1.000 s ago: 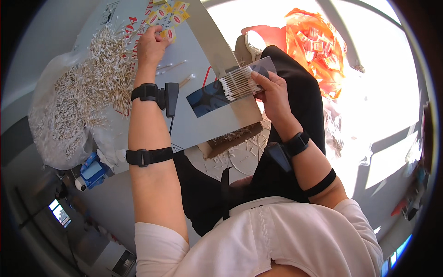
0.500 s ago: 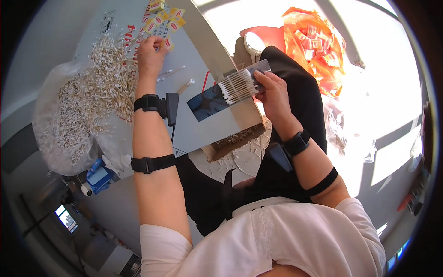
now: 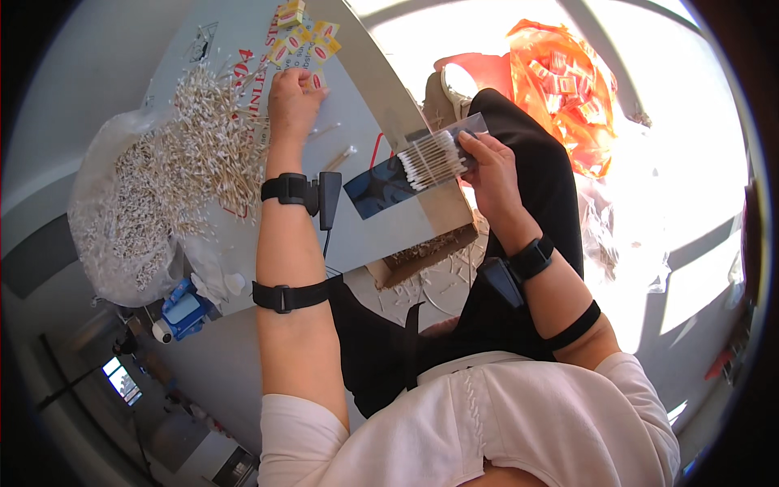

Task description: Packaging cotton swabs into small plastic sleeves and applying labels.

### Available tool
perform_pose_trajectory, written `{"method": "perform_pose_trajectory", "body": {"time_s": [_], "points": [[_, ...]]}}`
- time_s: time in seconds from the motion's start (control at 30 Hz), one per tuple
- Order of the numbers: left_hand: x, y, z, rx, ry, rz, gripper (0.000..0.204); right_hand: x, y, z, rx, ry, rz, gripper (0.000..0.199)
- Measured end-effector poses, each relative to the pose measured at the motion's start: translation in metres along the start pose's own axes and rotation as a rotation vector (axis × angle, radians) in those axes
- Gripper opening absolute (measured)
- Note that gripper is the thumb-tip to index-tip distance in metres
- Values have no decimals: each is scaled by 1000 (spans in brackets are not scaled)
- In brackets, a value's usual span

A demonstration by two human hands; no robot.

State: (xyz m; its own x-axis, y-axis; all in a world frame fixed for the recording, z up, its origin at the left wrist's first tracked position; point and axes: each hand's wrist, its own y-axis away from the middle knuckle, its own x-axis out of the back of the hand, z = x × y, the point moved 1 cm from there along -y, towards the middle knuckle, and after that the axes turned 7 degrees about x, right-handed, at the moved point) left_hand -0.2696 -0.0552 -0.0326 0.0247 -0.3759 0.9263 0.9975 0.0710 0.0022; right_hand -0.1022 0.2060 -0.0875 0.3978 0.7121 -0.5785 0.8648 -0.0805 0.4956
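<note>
My right hand [image 3: 492, 172] pinches the edge of a clear plastic pack [image 3: 473, 123]. A row of cotton swabs [image 3: 430, 161] lies side by side in it, white tips showing. My left hand [image 3: 294, 99] is stretched out over the grey printed box top, its thumb and fingers closed at a small yellow card [image 3: 317, 80]. Several more yellow cards [image 3: 302, 42] lie just beyond it. To the left spreads a big heap of loose cotton swabs [image 3: 191, 150], partly on a clear plastic bag [image 3: 93, 219]. A few swabs [image 3: 341, 158] lie between my hands.
A dark glossy sheet [image 3: 377, 191] lies on the box [image 3: 389, 231] below the pack. Loose swabs fill a cardboard opening [image 3: 430, 247] at its near edge. An orange bag [image 3: 560, 89] with small red-and-white packs stands at the far right. A blue packet [image 3: 185, 310] sits lower left.
The whole scene has shifted slightly to the right in view. My left hand stays at the same yellow card, and my right hand still holds the swab pack.
</note>
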Motion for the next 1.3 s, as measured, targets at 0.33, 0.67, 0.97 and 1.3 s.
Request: {"method": "perform_pose_trajectory", "body": {"time_s": [0.33,0.67,0.97,1.3], "points": [[-17,47,24,-2,-209,240,52,-1,-1,-5,121,29,126,19],[-41,74,47,-193,33,262,55,-11,2,-25,697,551,250,24],[-13,39,26,267,-119,169,36,-40,-51,-62,673,963,-159,26],[-39,62,69,-16,27,173,32,-70,-99,-43,471,1054,-259,32]]}}
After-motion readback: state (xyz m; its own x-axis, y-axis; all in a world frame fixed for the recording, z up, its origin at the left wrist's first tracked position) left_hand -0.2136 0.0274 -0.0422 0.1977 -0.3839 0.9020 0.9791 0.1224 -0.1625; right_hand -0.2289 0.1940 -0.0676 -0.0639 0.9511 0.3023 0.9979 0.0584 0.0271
